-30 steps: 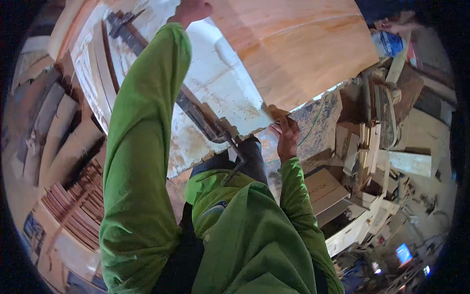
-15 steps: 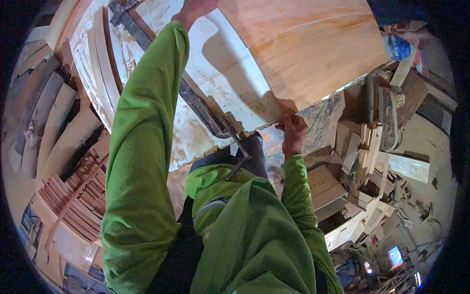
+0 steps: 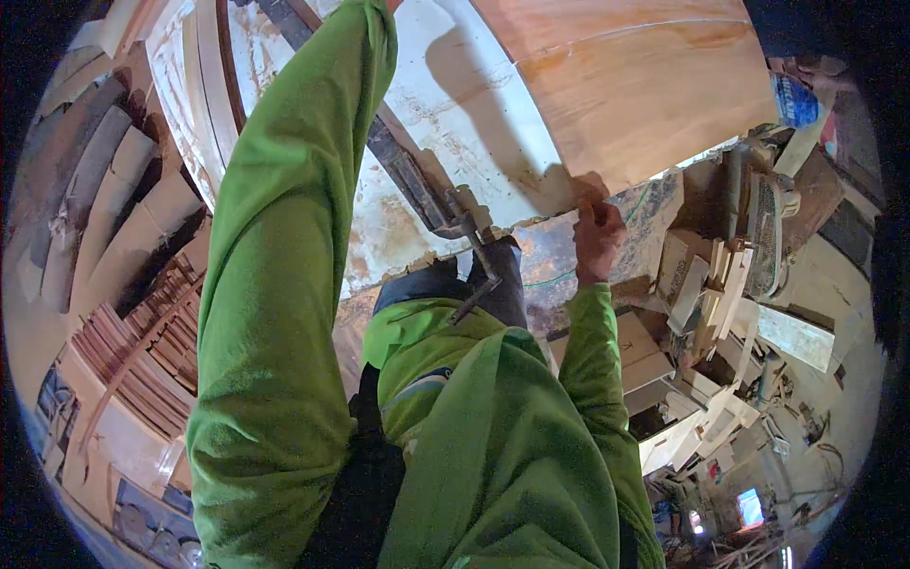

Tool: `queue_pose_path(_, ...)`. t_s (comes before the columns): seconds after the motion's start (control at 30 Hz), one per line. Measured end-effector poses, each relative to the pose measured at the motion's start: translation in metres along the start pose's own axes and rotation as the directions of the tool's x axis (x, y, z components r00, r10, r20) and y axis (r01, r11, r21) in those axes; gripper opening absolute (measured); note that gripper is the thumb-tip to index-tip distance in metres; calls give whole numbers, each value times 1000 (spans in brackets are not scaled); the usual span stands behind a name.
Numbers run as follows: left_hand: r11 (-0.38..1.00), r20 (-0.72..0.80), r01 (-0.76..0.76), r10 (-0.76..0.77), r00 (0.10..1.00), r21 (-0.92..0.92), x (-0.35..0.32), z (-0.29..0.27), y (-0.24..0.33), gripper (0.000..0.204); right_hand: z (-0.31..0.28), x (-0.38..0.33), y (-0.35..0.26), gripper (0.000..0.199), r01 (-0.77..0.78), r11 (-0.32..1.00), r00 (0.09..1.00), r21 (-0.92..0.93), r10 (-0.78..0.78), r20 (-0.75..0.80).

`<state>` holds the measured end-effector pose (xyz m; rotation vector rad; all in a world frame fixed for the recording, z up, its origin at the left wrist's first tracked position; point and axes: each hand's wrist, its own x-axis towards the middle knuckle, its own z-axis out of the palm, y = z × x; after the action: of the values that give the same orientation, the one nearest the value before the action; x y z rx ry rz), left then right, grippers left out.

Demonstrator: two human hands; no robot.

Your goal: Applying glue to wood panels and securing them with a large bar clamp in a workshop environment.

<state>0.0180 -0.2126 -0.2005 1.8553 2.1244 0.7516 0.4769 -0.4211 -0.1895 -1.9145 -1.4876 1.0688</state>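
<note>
Curled, the right hand (image 3: 600, 245) was at the near corner of the brown sheet (image 3: 654, 90); nobody could tell if it pinched. Just a bit of the left hand (image 3: 393, 4) showed up top, its grip hidden. The sheet was over a white board (image 3: 417, 106), right of a long clamp (image 3: 408, 176).

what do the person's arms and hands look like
The left sleeve is long, green, loose and creased; the right sleeve is green too and reaches the wrist. No markings stand out on either. The right hand shows no glove. The top edge cuts off nearly all of the left hand.
</note>
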Motion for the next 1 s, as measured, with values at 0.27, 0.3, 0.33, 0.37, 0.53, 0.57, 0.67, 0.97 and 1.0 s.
queue_pose_path(0.27, 996, -52, -85, 86, 995, 20, 17, 3, -16, 58, 11, -8, -34, 15, 55, 988, 993, -143, -39, 113)
queue_pose_path(0.3, 996, -51, -84, 85, 995, 23, 14, 3, -13, 58, 13, -11, -48, 17, 112, 989, 984, -101, -97, 147)
queue_pose_path(0.33, 993, -76, -96, 100, 992, 61, 14, 0, -9, 59, 12, -13, -60, 19, 136, 985, 979, -104, -118, 167)
queue_pose_path(0.37, 989, -101, -105, 116, 988, 103, 12, -4, -5, 60, 11, -17, -72, 23, 157, 982, 972, -107, -134, 192)
queue_pose_path(0.53, 979, -342, -146, 90, 935, -140, -65, -41, 31, 56, -9, -27, -5, 16, -2, 1000, 973, 13, -1, 231)
queue_pose_path(0.57, 978, -346, -145, 87, 934, -147, -95, -61, 31, 47, -8, -33, 0, 16, 16, 1000, 970, 26, -22, 243)
queue_pose_path(0.67, 997, -447, -7, -30, 894, -79, -177, -90, 40, 34, -21, -64, 25, 21, -200, 972, 945, 120, 160, 284)
queue_pose_path(0.97, 690, -299, 707, -649, 699, 154, -418, -171, -43, 17, -34, -120, 120, 17, -328, 925, 914, 191, 259, 313)
queue_pose_path(1.0, 672, -337, 725, -655, 676, 148, -443, -174, -61, 17, -34, -114, 126, 16, -352, 916, 899, 191, 274, 341)
